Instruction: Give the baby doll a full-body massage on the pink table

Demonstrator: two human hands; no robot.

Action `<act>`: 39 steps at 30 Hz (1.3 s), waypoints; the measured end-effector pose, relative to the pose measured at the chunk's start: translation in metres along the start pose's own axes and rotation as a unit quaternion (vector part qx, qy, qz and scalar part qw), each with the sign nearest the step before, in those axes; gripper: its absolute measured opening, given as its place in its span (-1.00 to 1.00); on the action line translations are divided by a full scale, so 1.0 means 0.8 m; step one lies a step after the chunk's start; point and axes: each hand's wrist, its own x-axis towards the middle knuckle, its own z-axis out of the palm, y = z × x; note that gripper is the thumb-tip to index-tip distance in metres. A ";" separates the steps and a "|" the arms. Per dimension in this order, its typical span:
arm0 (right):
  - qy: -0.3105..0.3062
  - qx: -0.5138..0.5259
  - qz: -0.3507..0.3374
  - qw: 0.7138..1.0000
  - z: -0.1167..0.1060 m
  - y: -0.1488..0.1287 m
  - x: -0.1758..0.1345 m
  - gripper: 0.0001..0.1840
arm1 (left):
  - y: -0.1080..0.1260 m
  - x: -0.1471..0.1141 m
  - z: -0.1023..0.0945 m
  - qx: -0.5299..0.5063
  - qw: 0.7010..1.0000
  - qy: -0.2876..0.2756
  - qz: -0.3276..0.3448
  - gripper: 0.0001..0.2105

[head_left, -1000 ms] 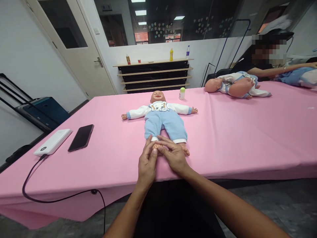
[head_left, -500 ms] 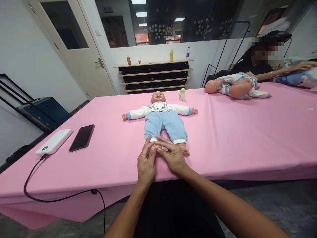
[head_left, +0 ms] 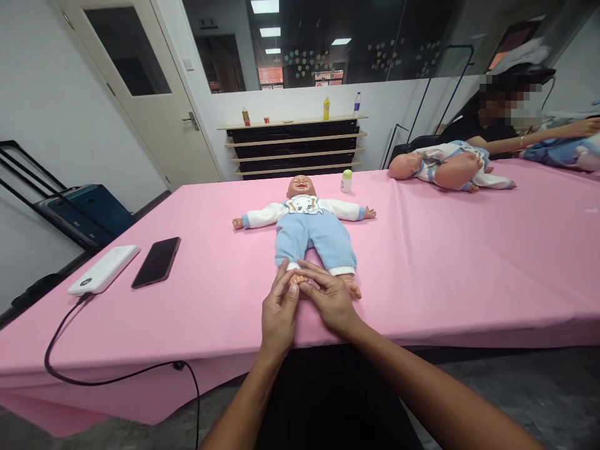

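Doll (head_left: 309, 236): on its back on pink tablecloth (head_left: 459, 269), near the wearer's edge; head away, arms spread, legs twd wearer.
L hand (head_left: 278, 312): thumb + fingers closed round bare foot (head_left: 300, 279) on wearer's L side; thumb by toes, fingers up nr white cuff.
R hand (head_left: 334, 303): closed on same foot fr. other side; both hands' fingertips tog. over it, toes showing btwn.
Other foot (head_left: 355, 289): unheld, just beside R hand.
Doll wt: prob. light to mod.; can't confirm.
Doll feel: head + limbs look smooth, moulded; prob. firm w/ slight give, maybe slick. Not v. fragile, I'd judge.
Suit (head_left: 323, 232): looks fleecy, soft; prob. bunches if gripped.
Best hold: ankle + sole, light pinch; if lifted, torso + head, not one limb.
Green-capped bottle (head_left: 346, 181): white, upright, capped, nr doll's head; contents can't tell.
Shelf (head_left: 293, 125): yellow bottle (head_left: 326, 109), purple-labelled bottle (head_left: 357, 103), brown bottle (head_left: 246, 117), all upright; fill levels too small to tell.
Red cup (head_left: 266, 120): same shelf; inside not visible.
Suitcase (head_left: 89, 212): blue, beyond table's L end; contents hidden.
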 end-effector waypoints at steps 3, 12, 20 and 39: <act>0.006 0.009 0.006 1.000 -0.001 -0.001 0.001 -0.69 | 0.000 0.000 0.000 0.004 1.000 -0.005 0.004 -0.65; -0.003 -0.013 -0.008 1.000 0.000 0.001 -0.001 -0.65 | -0.003 0.002 0.000 0.001 1.000 0.012 -0.001 -0.63; 0.007 -0.014 -0.013 1.000 0.000 0.006 -0.002 -0.65 | 0.001 0.000 0.002 0.015 1.000 0.007 0.004 -0.63; -0.005 -0.174 -0.098 0.980 0.008 0.005 -0.013 -0.58 | -0.006 -0.011 0.011 0.254 0.961 0.060 0.087 -0.65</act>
